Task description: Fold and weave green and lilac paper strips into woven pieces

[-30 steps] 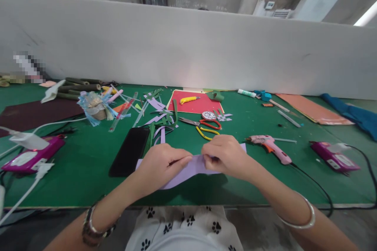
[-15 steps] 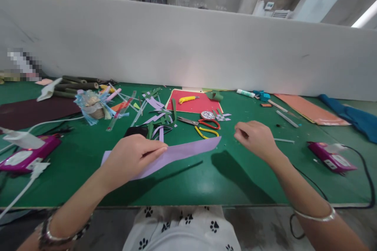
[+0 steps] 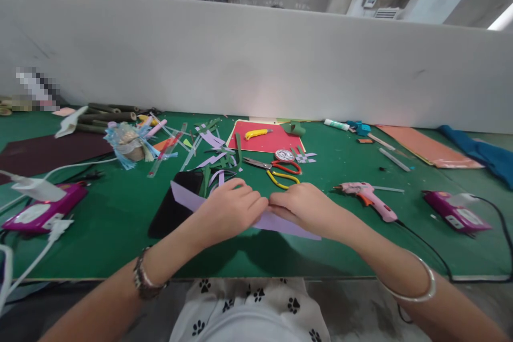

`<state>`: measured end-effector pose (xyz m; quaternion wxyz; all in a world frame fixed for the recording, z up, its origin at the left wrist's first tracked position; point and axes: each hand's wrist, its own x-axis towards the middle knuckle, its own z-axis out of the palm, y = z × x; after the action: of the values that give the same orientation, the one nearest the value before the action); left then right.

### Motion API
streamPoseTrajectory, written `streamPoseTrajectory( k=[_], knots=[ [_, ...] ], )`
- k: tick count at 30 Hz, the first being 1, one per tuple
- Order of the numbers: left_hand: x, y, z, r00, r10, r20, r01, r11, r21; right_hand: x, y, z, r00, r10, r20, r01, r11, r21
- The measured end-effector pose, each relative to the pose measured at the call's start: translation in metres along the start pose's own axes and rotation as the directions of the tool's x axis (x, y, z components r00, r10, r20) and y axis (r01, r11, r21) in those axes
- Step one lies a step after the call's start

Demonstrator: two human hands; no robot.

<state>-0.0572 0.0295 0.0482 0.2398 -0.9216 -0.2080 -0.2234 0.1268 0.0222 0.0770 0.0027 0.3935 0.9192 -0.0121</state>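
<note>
Both hands meet over the near middle of the green table, gripping a purple paper strip (image 3: 290,226). My left hand (image 3: 232,204) is closed on the strip, whose left end sticks out beyond my wrist. My right hand (image 3: 304,204) pinches it just beside the left fingers. The stretch of paper between the fingertips is mostly hidden. Just beyond the hands lie scissors (image 3: 284,172) with red and yellow handles. A black flat object (image 3: 170,211) rests under my left forearm. To the right of my right hand lies a pink glue gun (image 3: 368,197).
Green and purple paper scraps (image 3: 216,157) lie beyond my left hand. A yellow cutter (image 3: 256,133) sits on red paper (image 3: 276,144). Power strips (image 3: 46,206) stand at left and right, with cables trailing. A white partition (image 3: 256,59) closes off the back.
My right hand has moved left to meet my left hand and now grips the strip. My left hand shifted right, tilting the strip the other way. The glue gun has come into sight.
</note>
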Motion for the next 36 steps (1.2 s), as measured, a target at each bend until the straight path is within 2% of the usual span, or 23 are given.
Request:
streamPoseTrajectory(
  k=[4, 7, 10, 14, 18, 24, 27, 29, 31, 32, 33, 36],
  knots=[
    [0.006, 0.006, 0.003, 0.996, 0.013, -0.089, -0.006, 0.997, 0.078, 0.003, -0.003, 0.002, 0.998, -0.050, -0.035, 0.052, 0.996, 0.075],
    [0.003, 0.003, 0.002, 0.991, 0.036, -0.126, -0.024, 0.995, 0.096, 0.000, 0.001, 0.001, 0.996, -0.086, -0.038, 0.092, 0.980, 0.175],
    [-0.008, -0.008, 0.002, 0.991, 0.038, -0.126, -0.020, 0.990, 0.138, -0.009, 0.013, -0.001, 0.995, -0.083, -0.056, 0.095, 0.954, 0.285],
    [-0.035, -0.030, 0.002, 0.997, 0.003, -0.083, 0.017, 0.970, 0.244, -0.026, 0.034, -0.004, 0.996, -0.026, -0.086, 0.057, 0.923, 0.379],
    [-0.057, -0.048, 0.000, 0.999, -0.042, -0.001, 0.039, 0.938, 0.343, -0.039, 0.045, -0.002, 0.999, 0.014, -0.049, 0.004, 0.935, 0.355],
    [-0.062, -0.065, 0.004, 0.995, -0.091, 0.044, 0.066, 0.913, 0.403, -0.041, 0.047, 0.000, 0.998, 0.006, 0.055, -0.019, 0.972, 0.235],
    [-0.073, -0.078, 0.005, 0.984, -0.151, 0.099, 0.106, 0.925, 0.364, -0.047, 0.050, -0.002, 0.998, 0.012, 0.056, -0.022, 0.983, 0.181],
    [-0.080, -0.081, 0.002, 0.960, -0.264, 0.088, 0.223, 0.918, 0.328, -0.050, 0.050, -0.004, 0.998, 0.020, 0.056, -0.028, 0.987, 0.160],
    [-0.078, -0.075, -0.002, 0.926, -0.377, 0.036, 0.360, 0.905, 0.225, -0.050, 0.047, -0.006, 0.998, 0.008, 0.066, -0.018, 0.989, 0.147],
    [-0.073, -0.068, -0.005, 0.926, -0.375, 0.033, 0.369, 0.921, 0.123, -0.048, 0.045, -0.006, 0.998, -0.010, 0.069, 0.000, 0.990, 0.144],
    [-0.066, -0.060, -0.007, 0.945, -0.325, 0.045, 0.324, 0.946, 0.020, -0.045, 0.042, -0.006, 0.997, -0.036, 0.067, 0.026, 0.989, 0.144],
    [-0.042, -0.033, -0.011, 0.965, -0.206, 0.160, 0.236, 0.951, -0.198, -0.033, 0.034, -0.007, 0.989, -0.147, 0.028, 0.141, 0.975, 0.171]
  ],
)
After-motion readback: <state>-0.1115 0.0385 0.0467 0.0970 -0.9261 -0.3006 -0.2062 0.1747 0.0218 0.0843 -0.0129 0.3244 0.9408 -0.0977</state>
